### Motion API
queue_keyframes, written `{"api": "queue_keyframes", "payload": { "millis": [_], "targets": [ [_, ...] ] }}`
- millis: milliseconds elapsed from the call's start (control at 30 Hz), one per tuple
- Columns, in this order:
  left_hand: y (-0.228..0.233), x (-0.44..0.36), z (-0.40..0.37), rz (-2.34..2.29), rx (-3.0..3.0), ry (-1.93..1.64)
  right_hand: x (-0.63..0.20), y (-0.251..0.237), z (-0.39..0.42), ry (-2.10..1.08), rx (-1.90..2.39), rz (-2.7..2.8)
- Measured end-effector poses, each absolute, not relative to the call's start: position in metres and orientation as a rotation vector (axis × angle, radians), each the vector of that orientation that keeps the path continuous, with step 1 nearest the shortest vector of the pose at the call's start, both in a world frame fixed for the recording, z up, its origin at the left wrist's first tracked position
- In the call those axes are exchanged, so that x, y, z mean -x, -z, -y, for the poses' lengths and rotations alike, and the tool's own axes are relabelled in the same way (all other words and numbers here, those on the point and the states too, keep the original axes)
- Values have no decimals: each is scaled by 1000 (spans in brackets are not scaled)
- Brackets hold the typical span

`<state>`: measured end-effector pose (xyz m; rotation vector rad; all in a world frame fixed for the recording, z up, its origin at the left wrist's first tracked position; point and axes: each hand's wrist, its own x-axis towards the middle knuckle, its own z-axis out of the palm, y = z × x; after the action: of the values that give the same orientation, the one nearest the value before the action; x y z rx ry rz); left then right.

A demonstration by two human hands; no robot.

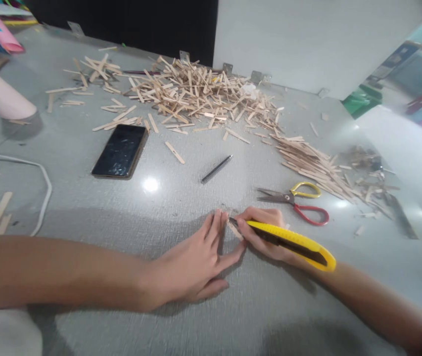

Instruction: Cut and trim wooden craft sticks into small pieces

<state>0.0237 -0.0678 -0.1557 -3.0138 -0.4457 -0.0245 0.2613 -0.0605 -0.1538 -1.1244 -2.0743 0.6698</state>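
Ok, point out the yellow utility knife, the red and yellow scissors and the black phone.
Yellow plastic utility knife (292,242): head view, middle of its handle.
Red and yellow handled scissors (290,198): head view, the pivot.
Black flat phone (120,150): head view, centre of its screen.

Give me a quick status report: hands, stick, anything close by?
Left hand flat, pinning small wooden stick. Right hand grips yellow utility knife, blade at stick. Scissors and pen lie nearby, apart.

no readable text, labels or numbers anywhere
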Motion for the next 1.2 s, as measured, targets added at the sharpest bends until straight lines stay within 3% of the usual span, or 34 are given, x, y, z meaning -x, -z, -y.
{"api": "queue_keyframes", "payload": {
  "millis": [1200],
  "targets": [
    [154, -24, 68, 473, 2969, -7, -266, 151, 59, -700, 1058, 2191]
  ]
}}
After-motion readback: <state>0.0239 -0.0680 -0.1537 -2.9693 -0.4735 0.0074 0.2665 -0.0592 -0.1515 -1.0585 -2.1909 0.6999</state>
